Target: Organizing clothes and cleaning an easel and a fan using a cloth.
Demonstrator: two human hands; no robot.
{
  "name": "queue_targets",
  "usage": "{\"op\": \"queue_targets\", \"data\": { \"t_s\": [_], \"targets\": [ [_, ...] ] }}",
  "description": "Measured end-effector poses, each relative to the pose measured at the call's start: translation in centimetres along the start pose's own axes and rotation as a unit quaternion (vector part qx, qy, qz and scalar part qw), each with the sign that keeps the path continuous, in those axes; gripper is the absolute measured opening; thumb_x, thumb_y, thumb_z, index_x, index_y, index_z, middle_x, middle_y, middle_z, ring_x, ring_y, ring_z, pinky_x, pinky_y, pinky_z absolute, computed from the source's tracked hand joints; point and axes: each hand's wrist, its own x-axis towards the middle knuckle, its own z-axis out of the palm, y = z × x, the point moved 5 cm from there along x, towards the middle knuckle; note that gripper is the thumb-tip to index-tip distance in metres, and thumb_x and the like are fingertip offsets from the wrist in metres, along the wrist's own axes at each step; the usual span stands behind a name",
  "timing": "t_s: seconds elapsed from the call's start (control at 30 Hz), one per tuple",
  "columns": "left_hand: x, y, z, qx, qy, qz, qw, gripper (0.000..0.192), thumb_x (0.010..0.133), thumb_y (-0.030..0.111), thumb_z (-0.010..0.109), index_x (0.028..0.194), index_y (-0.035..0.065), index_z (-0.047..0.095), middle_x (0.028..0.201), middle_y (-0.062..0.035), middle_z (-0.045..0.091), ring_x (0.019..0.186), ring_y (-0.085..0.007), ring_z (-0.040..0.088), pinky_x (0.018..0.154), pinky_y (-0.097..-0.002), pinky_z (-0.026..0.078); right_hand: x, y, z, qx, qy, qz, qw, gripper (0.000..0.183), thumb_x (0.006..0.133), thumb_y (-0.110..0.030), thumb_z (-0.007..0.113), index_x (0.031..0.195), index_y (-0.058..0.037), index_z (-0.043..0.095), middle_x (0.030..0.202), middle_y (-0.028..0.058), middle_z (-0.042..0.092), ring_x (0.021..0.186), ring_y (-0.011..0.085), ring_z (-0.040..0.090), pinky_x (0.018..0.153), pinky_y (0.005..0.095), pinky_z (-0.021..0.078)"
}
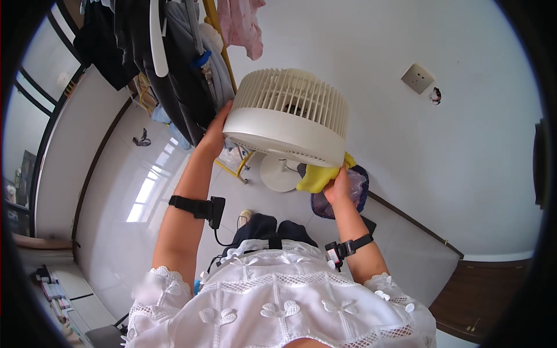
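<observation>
A white standing fan (287,126) with a slatted round head is in front of me, its round base (280,173) on the tiled floor below. My left hand (217,132) lies against the left side of the fan head, the fingers partly hidden by its edge. My right hand (338,186) holds a yellow cloth (319,177) against the lower right edge of the fan head. Part of the cloth hangs below the housing, and a bit shows past its right side.
Dark trousers (174,82) and other clothes hang from a yellow-legged rack (230,170) at the left. A lined waste bin (322,206) stands beneath my right hand. A wall socket (417,78) is at the right. A dark wooden cabinet (483,291) stands at the lower right.
</observation>
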Motion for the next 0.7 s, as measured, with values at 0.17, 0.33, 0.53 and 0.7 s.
{"op": "queue_targets", "data": {
  "t_s": [0.17, 0.33, 0.53, 0.7],
  "targets": [
    [1.3, -1.1, -2.8, 0.023, 0.0, -0.026, 0.999, 0.066, 0.088, 0.054, 0.045, 0.135, 0.0082, 0.039, 0.136, -0.0081, 0.042, 0.126, -0.0194, 0.036, 0.107, -0.0315, 0.021, -3.0, -2.4, 3.8, -0.02, -0.02, -0.088, 0.996, 0.043, 0.094, -0.033, 0.046, 0.127, -0.0061, 0.042, 0.123, 0.0062, 0.051, 0.112, 0.0201, 0.049, 0.095, 0.0353, 0.0398],
    [2.7, -2.1, -1.2, 0.073, -0.123, -0.054, 0.988, 0.079, 0.085, 0.065, 0.038, 0.137, 0.0066, 0.034, 0.14, -0.0082, 0.036, 0.127, -0.0175, 0.034, 0.106, -0.0299, 0.025, -3.6, -2.3, 2.7, -0.045, 0.02, -0.222, 0.974, 0.047, 0.093, -0.038, 0.046, 0.128, -0.0075, 0.041, 0.126, 0.0055, 0.048, 0.115, 0.0204, 0.047, 0.096, 0.0353, 0.039],
    [4.4, -2.9, -2.7, 0.149, -0.178, -0.093, 0.968, 0.102, 0.076, 0.073, 0.046, 0.137, -0.007, 0.024, 0.139, -0.0186, 0.031, 0.126, -0.024, 0.035, 0.106, -0.0282, 0.024, -0.1, 6.8, 1.7, 0.128, 0.096, -0.105, 0.982, 0.049, 0.094, -0.047, 0.034, 0.127, -0.0116, 0.044, 0.129, 0.0052, 0.047, 0.119, 0.0233, 0.044, 0.1, 0.0411, 0.0359],
    [3.8, -2.9, -2.7, 0.094, -0.277, -0.104, 0.951, 0.084, 0.087, 0.063, 0.037, 0.14, -0.0006, 0.021, 0.139, -0.0155, 0.032, 0.126, -0.0204, 0.036, 0.108, -0.0304, 0.023, 3.0, 15.0, 4.9, 0.232, 0.016, -0.067, 0.97, 0.045, 0.093, -0.04, 0.035, 0.126, -0.0114, 0.045, 0.129, 0.0067, 0.048, 0.119, 0.0241, 0.045, 0.1, 0.0424, 0.0372]
  ]
}}
